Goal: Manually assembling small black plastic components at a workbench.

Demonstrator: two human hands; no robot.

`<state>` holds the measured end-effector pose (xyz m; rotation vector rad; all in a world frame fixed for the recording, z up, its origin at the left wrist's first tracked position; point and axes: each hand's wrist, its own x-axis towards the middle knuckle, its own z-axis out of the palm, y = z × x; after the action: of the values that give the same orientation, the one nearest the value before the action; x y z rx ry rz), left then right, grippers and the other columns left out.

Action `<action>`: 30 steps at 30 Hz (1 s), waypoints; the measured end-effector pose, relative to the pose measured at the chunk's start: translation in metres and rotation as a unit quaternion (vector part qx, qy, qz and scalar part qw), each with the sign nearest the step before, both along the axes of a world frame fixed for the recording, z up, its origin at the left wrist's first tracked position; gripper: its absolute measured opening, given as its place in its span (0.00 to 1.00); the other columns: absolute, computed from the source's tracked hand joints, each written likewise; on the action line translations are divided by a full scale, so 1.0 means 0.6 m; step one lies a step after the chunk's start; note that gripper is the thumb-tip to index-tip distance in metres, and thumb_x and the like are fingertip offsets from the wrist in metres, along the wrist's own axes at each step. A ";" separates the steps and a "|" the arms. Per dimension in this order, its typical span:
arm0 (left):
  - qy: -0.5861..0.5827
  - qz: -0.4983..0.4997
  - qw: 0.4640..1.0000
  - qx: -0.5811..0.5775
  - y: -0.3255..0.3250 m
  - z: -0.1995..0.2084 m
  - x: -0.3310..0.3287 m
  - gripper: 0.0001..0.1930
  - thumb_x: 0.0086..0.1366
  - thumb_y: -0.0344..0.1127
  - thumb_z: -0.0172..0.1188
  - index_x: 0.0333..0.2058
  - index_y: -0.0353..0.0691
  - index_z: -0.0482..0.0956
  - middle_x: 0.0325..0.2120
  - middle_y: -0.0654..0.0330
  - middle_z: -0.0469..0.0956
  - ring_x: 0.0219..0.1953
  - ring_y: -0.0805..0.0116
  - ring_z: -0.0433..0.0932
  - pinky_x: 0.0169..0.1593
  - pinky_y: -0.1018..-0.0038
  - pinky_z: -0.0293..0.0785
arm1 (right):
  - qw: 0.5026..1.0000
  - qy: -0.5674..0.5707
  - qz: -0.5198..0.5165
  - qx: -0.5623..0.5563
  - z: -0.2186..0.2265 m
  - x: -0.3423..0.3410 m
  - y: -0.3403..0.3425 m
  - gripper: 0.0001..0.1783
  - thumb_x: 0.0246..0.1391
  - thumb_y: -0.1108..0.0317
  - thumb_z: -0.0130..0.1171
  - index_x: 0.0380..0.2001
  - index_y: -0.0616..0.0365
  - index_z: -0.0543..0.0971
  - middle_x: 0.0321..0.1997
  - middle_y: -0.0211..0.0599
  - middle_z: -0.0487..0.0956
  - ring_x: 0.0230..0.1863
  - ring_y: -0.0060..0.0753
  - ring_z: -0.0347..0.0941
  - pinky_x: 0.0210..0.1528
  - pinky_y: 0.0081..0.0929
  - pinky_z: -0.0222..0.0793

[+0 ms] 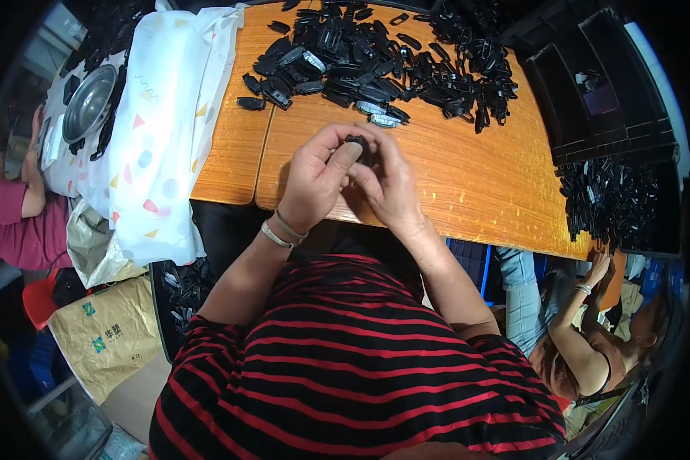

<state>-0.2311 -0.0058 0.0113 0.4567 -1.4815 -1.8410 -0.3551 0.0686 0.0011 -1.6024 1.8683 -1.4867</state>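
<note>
Both my hands meet above the front edge of the wooden table. A small black plastic part [358, 141] sits between them, mostly covered by fingers, so its full shape is hidden. The thumb and fingers of my left hand [314, 178] pinch it from the left. My right hand [395, 184] curls around its other side, fingers slightly blurred. Just beyond the hands lies a large loose pile of black plastic pieces [345, 54], shaped like small oblong casings. A few pieces with a clear or silvery face [383, 120] lie at the pile's near edge.
A white patterned sheet [161, 146] covers the table's left side, with a metal bowl [90, 103] beyond it. Black crates [613, 84] and more small black parts [606, 199] stand at right. Co-workers sit at left [23, 222] and right [590, 353]. A brown sack [107, 337] is lower left.
</note>
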 end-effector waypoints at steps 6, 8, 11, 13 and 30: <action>-0.020 -0.021 0.999 0.034 0.002 0.022 0.025 0.12 0.72 0.41 0.48 0.39 0.39 0.74 0.31 0.69 0.74 0.22 0.89 0.61 0.24 0.89 0.56 | 0.996 -0.038 0.073 -0.033 0.005 0.035 0.006 0.27 0.54 0.73 0.59 0.58 0.62 0.66 0.51 0.44 0.74 0.51 0.36 0.73 0.53 0.29 0.68; -0.036 -0.015 0.998 0.040 -0.002 0.026 0.038 0.12 0.72 0.40 0.47 0.39 0.39 0.75 0.30 0.70 0.74 0.22 0.89 0.61 0.24 0.90 0.56 | 0.995 -0.061 0.074 -0.032 0.006 0.050 0.001 0.27 0.54 0.74 0.59 0.57 0.62 0.66 0.51 0.44 0.74 0.50 0.35 0.73 0.52 0.28 0.68; -0.057 0.045 0.997 0.037 -0.001 0.011 0.065 0.12 0.72 0.40 0.45 0.36 0.39 0.75 0.27 0.70 0.74 0.22 0.87 0.63 0.25 0.87 0.58 | 0.990 -0.077 0.117 0.032 0.013 0.072 -0.010 0.25 0.53 0.73 0.60 0.55 0.60 0.68 0.39 0.39 0.77 0.39 0.29 0.75 0.42 0.27 0.71; -0.104 0.071 0.991 0.048 -0.002 0.004 0.109 0.14 0.72 0.41 0.45 0.33 0.40 0.75 0.25 0.69 0.73 0.21 0.85 0.64 0.25 0.85 0.59 | 0.977 -0.066 0.187 0.081 0.022 0.070 -0.009 0.25 0.54 0.72 0.60 0.55 0.59 0.69 0.36 0.36 0.77 0.36 0.29 0.74 0.39 0.27 0.71; -0.144 0.213 0.899 -0.356 -0.019 0.043 0.110 0.12 0.50 0.30 0.69 0.35 0.41 0.79 0.23 0.59 0.73 0.26 0.62 0.73 0.30 0.73 0.69 | 0.973 -0.017 0.223 0.062 0.050 0.048 -0.023 0.25 0.51 0.67 0.65 0.52 0.62 0.73 0.40 0.38 0.77 0.35 0.29 0.75 0.38 0.23 0.71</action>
<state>-0.1654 -0.0171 0.0371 0.6329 -1.9344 -0.8266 -0.3261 0.0547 0.0308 -1.7715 1.4220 -1.1695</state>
